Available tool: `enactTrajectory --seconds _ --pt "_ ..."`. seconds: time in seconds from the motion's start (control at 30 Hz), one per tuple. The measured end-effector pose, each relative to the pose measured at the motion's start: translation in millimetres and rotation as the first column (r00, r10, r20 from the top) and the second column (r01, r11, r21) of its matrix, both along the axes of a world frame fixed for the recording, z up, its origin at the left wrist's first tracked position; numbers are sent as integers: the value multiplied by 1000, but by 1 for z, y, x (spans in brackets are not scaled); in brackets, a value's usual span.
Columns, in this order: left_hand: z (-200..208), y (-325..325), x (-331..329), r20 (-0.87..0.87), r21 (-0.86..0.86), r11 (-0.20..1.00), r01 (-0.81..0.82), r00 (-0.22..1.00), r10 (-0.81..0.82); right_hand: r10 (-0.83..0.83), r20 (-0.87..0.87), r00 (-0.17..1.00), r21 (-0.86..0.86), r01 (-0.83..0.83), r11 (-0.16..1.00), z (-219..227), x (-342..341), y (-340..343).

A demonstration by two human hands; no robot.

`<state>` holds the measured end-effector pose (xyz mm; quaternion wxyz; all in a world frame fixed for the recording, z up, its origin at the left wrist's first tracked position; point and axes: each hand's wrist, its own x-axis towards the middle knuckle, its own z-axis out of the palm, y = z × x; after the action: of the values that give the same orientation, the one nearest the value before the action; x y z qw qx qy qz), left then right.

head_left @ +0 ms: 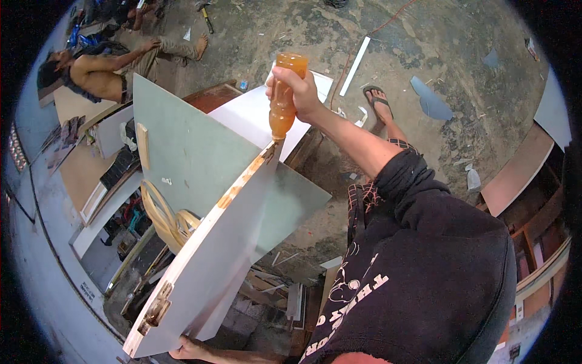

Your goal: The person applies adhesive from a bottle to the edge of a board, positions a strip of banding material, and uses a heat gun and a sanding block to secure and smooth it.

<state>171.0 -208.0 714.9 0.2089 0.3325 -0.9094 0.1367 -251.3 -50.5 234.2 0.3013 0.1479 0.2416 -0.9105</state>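
Observation:
My right hand (296, 91) is wrapped round a clear plastic bottle (282, 112) of amber liquid, tipped mouth down. Its narrow neck meets the far end of the long edge of a white panel (212, 267). Brownish-yellow wet patches streak the pale wooden edge, and a dark recess (159, 310) sits in it near the close end. Some brown drips run onto the panel's face by the bottle mouth. At the lower left my left hand (191, 349) grips the panel's near end, its fingers partly hidden by the board.
Behind the panel leans a large grey-green board (194, 145), with a coil of pale edging strip (160, 212) beside it. Another person (100, 76) sits on the floor at the upper left, near a hammer (207, 18). A white strip (354, 67) and blue-grey offcut (430, 98) lie on the concrete.

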Motion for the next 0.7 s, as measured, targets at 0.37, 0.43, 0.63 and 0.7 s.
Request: enactTrajectory --seconds 0.37,0.43,0.63,0.7 --pt "-11 17 -19 -16 -17 999 -40 999 40 -68 24 997 104 65 992 -4 -16 2" --pt "-12 14 -18 -54 -3 1000 -27 998 26 -37 47 998 107 32 994 -2 -10 -2" --pt "-14 22 -28 -17 -70 998 5 1000 -6 21 68 997 120 -29 992 16 -2 -2" --pt "-8 22 -20 5 -9 1000 -1 1000 1 31 33 999 85 -33 996 28 0 0"
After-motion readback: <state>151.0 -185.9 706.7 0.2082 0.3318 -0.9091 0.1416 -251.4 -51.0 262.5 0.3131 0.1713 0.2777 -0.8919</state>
